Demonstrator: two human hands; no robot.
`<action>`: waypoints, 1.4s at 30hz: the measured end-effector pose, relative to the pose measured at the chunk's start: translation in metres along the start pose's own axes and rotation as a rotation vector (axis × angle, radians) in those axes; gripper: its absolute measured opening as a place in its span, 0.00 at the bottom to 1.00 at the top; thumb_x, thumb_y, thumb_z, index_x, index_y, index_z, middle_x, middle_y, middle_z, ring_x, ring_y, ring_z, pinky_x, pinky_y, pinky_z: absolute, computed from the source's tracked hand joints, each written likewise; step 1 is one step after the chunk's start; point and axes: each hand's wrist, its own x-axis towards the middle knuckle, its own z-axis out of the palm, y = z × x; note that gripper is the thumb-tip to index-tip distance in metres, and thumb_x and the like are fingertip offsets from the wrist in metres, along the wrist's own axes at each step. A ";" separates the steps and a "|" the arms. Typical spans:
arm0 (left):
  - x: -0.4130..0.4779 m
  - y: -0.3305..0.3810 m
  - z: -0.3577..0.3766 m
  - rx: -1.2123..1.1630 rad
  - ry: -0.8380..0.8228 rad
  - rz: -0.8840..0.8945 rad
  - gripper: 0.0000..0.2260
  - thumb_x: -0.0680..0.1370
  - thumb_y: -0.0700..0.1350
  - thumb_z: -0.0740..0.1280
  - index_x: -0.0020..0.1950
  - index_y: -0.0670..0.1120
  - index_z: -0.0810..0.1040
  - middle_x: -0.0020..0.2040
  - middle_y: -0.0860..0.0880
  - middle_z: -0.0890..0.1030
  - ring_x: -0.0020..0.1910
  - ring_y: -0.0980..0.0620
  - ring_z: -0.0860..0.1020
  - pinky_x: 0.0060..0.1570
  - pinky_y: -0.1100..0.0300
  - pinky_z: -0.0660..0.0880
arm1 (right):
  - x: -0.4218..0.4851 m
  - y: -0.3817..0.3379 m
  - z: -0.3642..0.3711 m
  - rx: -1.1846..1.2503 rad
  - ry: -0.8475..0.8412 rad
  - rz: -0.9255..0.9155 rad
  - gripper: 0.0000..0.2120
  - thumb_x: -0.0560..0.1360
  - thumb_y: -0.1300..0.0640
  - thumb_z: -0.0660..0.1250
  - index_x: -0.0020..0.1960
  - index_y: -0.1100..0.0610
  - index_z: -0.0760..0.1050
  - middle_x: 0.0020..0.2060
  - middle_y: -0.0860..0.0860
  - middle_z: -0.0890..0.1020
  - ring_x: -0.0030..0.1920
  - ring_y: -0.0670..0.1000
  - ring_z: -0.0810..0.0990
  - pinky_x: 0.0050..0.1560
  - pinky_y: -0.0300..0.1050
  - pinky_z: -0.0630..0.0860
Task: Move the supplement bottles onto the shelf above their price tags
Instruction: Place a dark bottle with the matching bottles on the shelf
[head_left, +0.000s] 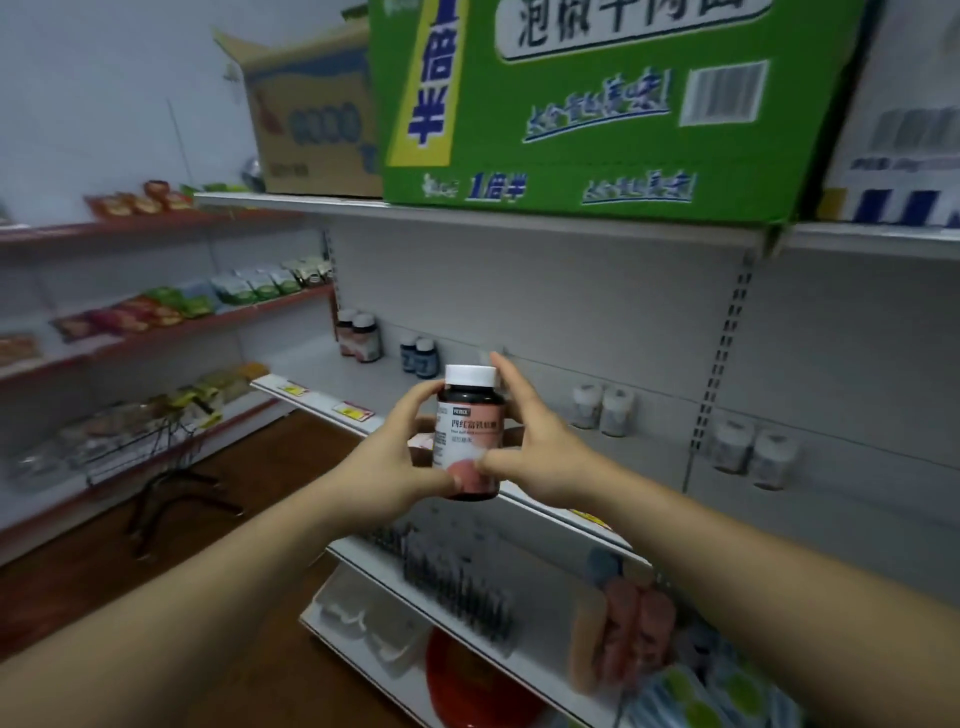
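I hold one dark supplement bottle (469, 434) with a white cap and pink label upright in front of the white shelf (395, 387). My left hand (400, 452) grips its left side and my right hand (530, 441) grips its right side, thumb on the label. On the shelf stand two pink-label bottles (360, 336), two blue-label bottles (418, 356), and two pairs of pale bottles (602, 410) (750, 454). Yellow-red price tags (353, 413) sit on the shelf's front edge.
A green carton (597, 119) and a brown carton (311, 130) sit on the top shelf overhead. Snack packets (156, 312) fill red-edged shelves at left. A wire basket (140, 441) stands low left. Lower shelves hold combs (452, 587), a red plate and packets.
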 end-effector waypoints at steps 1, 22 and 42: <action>0.006 -0.010 -0.014 0.009 0.011 -0.005 0.41 0.68 0.37 0.75 0.71 0.61 0.56 0.60 0.49 0.74 0.51 0.54 0.81 0.52 0.57 0.79 | 0.016 0.001 0.008 0.010 -0.014 -0.011 0.47 0.69 0.68 0.68 0.69 0.29 0.48 0.63 0.46 0.69 0.53 0.48 0.81 0.56 0.49 0.79; 0.165 -0.164 -0.291 0.062 0.212 -0.066 0.41 0.67 0.38 0.75 0.68 0.64 0.54 0.63 0.54 0.72 0.57 0.53 0.78 0.47 0.64 0.78 | 0.384 0.030 0.151 0.005 -0.202 -0.070 0.50 0.68 0.65 0.70 0.74 0.35 0.43 0.73 0.51 0.62 0.50 0.41 0.76 0.59 0.47 0.76; 0.304 -0.305 -0.470 0.000 -0.184 -0.017 0.41 0.69 0.33 0.73 0.70 0.58 0.53 0.54 0.58 0.72 0.46 0.70 0.77 0.39 0.74 0.74 | 0.557 0.056 0.257 -0.111 0.113 0.165 0.48 0.69 0.62 0.72 0.73 0.36 0.46 0.59 0.45 0.70 0.54 0.45 0.78 0.52 0.43 0.79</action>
